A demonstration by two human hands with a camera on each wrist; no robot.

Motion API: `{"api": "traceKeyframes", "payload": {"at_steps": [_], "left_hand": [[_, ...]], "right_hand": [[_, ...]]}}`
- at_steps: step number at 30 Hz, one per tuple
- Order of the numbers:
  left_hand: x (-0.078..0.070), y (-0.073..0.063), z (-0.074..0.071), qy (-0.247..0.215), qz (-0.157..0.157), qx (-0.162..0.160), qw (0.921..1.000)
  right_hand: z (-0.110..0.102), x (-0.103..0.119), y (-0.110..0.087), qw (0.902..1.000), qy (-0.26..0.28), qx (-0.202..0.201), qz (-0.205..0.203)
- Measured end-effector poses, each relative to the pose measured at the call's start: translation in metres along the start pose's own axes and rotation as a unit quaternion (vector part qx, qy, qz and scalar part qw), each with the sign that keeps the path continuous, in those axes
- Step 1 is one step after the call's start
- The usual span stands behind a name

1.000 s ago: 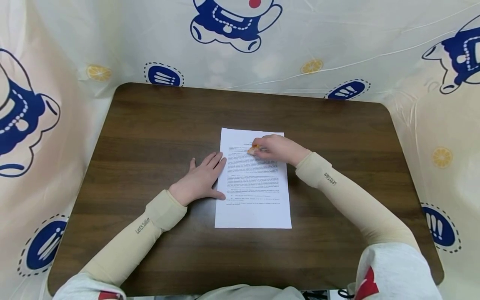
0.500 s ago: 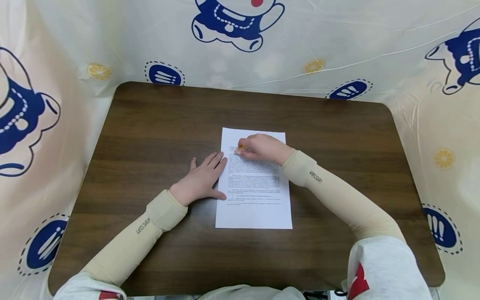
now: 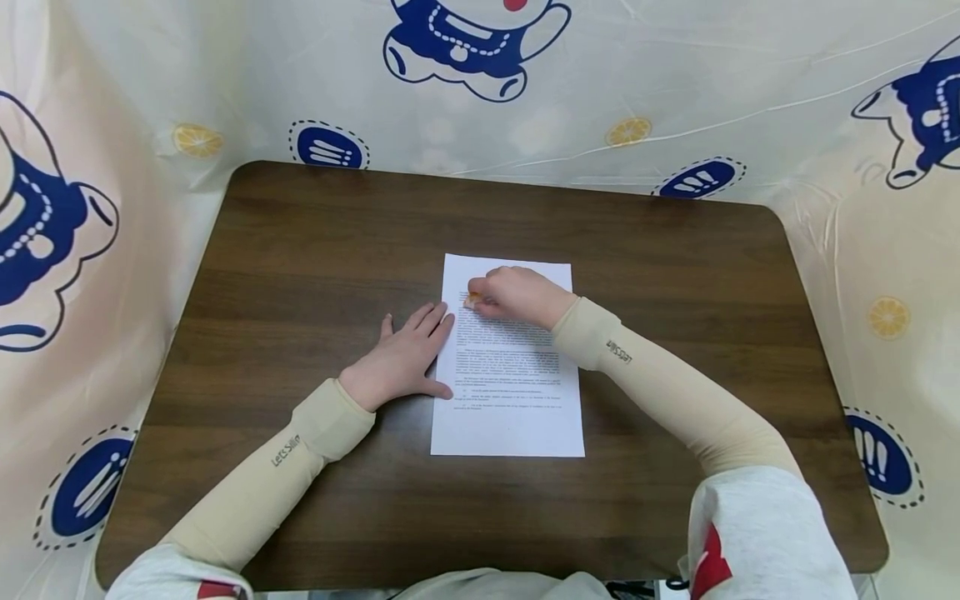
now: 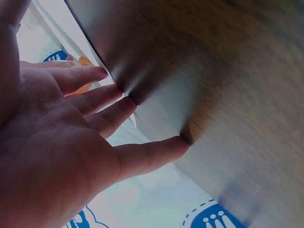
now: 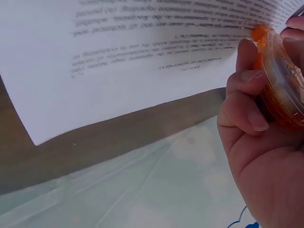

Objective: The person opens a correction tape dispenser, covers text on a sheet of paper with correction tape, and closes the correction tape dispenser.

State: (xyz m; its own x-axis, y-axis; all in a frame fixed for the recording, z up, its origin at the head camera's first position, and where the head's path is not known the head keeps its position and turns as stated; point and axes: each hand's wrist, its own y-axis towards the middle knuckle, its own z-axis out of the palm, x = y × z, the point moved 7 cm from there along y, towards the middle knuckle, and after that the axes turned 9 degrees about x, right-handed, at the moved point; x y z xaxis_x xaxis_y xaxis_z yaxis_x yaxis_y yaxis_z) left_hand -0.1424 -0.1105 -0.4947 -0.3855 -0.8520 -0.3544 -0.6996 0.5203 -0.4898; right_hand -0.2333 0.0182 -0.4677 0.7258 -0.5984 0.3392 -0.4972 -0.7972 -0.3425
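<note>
A white sheet of paper [image 3: 508,433] printed with lines of text lies on the brown table [image 3: 675,267]. My left hand [image 3: 401,358] is spread flat at the sheet's left side, fingertips and thumb on its edge; in the left wrist view the fingers [image 4: 116,116] are straight. Over the upper text, my right hand [image 3: 521,295] grips a small correction tape dispenser [image 5: 280,85] with a clear and orange plastic case. Its orange tip points down at the paper near the left margin of the upper lines. The fingers partly hide the case.
A pale plastic sheet [image 3: 247,67] printed with blue figures and orange slices hangs behind the table and along both sides. Beige sleeves [image 3: 277,462] cover both forearms. The table's front edge is close to the person's body.
My right hand has moved left across the upper text with the correction tape, slowing in the last half second. The left hand and the paper stay in place.
</note>
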Motion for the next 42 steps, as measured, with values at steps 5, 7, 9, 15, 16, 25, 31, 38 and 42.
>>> {"api": "traceKeyframes", "payload": {"at_steps": [5,7,9,15,16,25,31,38,42], "left_hand": [[0.001,0.001,0.001,0.002,-0.003,0.005,1.0],[0.001,0.001,0.001,0.001,0.0,0.004,1.0],[0.002,0.002,0.002,-0.001,-0.001,0.005,1.0],[0.002,0.001,0.001,-0.001,-0.004,0.006,1.0],[0.002,0.001,0.001,0.0,-0.005,0.008,1.0],[0.0,0.0,-0.001,-0.002,-0.005,0.005,1.0],[0.0,0.0,-0.001,0.001,-0.006,0.006,1.0],[0.0,0.001,0.0,-0.001,-0.006,0.009,0.9999],[0.0,0.001,0.0,0.0,-0.005,0.005,1.0]], "right_hand": [[-0.002,0.002,0.002,0.9998,-0.009,0.013,0.011],[-0.002,0.003,0.002,0.9997,-0.007,0.017,0.015],[-0.003,0.003,0.001,0.9996,-0.007,0.018,0.019],[-0.001,0.002,0.0,0.9996,0.001,0.02,0.021],[-0.001,0.001,0.0,0.9996,0.0,0.021,0.021],[0.0,-0.006,-0.004,0.9996,0.0,0.018,0.023],[0.001,-0.011,-0.007,0.9996,0.006,0.018,0.023],[0.003,-0.014,-0.011,0.9994,0.01,0.019,0.027],[0.003,-0.017,-0.014,0.9993,0.013,0.018,0.03]]}}
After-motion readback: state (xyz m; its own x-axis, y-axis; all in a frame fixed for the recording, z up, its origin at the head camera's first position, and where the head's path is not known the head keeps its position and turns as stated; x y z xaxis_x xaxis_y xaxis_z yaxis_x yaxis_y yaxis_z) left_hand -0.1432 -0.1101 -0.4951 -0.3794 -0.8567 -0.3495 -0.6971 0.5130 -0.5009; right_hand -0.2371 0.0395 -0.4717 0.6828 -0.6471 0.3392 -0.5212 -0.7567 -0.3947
